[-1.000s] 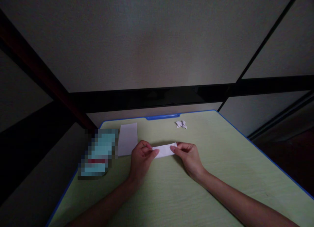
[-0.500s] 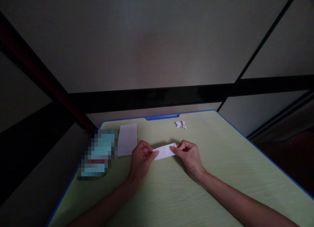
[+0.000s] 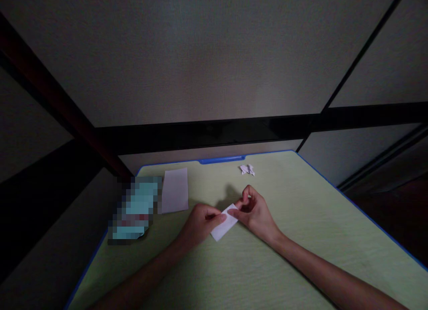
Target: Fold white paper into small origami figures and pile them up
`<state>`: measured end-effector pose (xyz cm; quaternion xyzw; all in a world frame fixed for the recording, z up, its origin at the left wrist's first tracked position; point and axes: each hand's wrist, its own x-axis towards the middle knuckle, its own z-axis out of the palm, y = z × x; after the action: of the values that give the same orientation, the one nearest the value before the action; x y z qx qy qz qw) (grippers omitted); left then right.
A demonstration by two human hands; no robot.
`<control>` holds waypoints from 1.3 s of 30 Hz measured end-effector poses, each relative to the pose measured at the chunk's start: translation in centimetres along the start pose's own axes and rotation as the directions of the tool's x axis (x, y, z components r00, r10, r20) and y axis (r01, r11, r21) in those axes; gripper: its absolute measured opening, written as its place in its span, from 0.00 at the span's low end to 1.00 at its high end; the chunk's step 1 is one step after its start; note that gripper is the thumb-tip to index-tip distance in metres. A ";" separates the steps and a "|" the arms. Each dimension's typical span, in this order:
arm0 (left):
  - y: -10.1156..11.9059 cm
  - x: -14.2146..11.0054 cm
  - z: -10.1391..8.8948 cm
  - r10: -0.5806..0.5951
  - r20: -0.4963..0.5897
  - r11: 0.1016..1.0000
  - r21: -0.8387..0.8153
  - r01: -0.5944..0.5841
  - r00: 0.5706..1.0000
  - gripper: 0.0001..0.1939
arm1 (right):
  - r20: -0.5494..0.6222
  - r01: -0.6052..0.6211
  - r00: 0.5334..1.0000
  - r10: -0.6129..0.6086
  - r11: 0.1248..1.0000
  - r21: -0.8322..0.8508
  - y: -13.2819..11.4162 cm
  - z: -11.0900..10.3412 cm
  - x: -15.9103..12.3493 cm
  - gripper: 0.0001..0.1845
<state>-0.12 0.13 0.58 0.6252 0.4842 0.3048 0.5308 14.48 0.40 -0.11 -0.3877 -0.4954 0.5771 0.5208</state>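
Note:
A narrow white strip of folded paper slants between my two hands, above the middle of the table. My left hand pinches it along its left edge, thumb on top. At its upper right end, my right hand grips it between thumb and fingers, the index finger bent upward. The fingertips under the paper are hidden. Beyond my hands lies a small folded white paper piece. A flat stack or sheet of white paper rests to the left of them.
A pale wood-grain table with a blue edge stands against a grey panelled wall. A blue bar sits at its far edge. On the left lies a pixelated light-blue object, its kind not visible.
The paper strip has turned from nearly level to a steep slant, its left end swinging toward me. My left hand has shifted its hold nearer my right hand, whose index finger has lifted.

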 end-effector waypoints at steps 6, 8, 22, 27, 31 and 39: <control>-0.2 0.1 -0.1 -0.005 0.064 0.997 0.076 0.000 0.998 0.16 | 0.014 -0.047 0.999 0.047 0.998 -0.032 0.1 -0.3 0.2 0.22; -0.3 0.2 -0.2 -0.006 0.074 0.996 0.088 -0.001 0.997 0.16 | 0.012 -0.054 0.998 0.054 0.998 -0.038 0.1 -0.4 0.2 0.22; -0.7 0.1 0.3 0.029 -0.064 0.999 0.040 -0.027 0.998 0.14 | -0.006 -0.082 0.997 0.082 0.997 0.012 0.1 -0.2 0.2 0.16; -0.3 -0.3 0.7 0.045 -0.210 0.998 -0.038 -0.054 0.977 0.13 | 0.106 -0.117 0.986 0.132 0.983 -0.138 0.3 0.3 -0.4 0.13; 0.0 -0.6 0.9 0.037 -0.260 0.995 -0.075 -0.058 0.965 0.14 | 0.110 -0.107 0.985 0.133 0.971 -0.214 0.4 0.5 -0.7 0.16; 0.1 -0.8 1.4 -0.018 -0.253 0.989 -0.146 -0.020 0.967 0.14 | 0.062 -0.086 0.993 0.096 0.984 -0.157 0.9 0.3 -0.8 0.19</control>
<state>0.86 -1.14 0.44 0.5403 0.5240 0.4175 0.5090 14.15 -0.41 -0.98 -0.4288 -0.5379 0.5734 0.4450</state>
